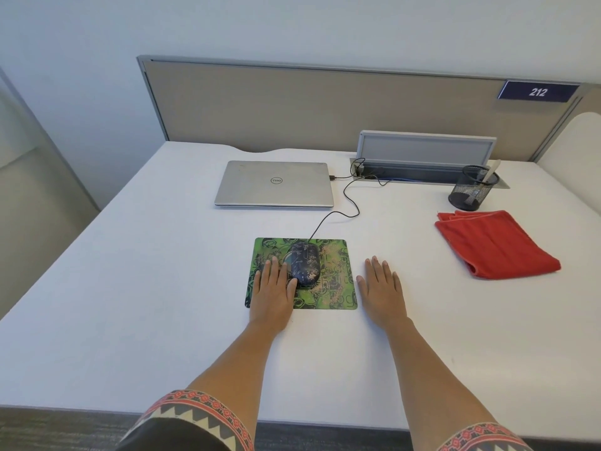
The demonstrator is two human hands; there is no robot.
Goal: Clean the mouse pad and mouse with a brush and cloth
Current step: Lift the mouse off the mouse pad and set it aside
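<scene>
Two things need cleaning and neither looks started: the mouse (305,263) sits on the mouse pad (336,284) toward its far edge, both flecked with pale brown specks. The left hand (272,296) lies flat on the pad's left side, thumb against the mouse, and the right hand (384,289) rests flat on the desk (130,288) just beside the pad, holding nothing. The folded cloth (494,242) lies untouched well right; a pale handle (490,172) in the mesh cup (468,195) may be the brush.
</scene>
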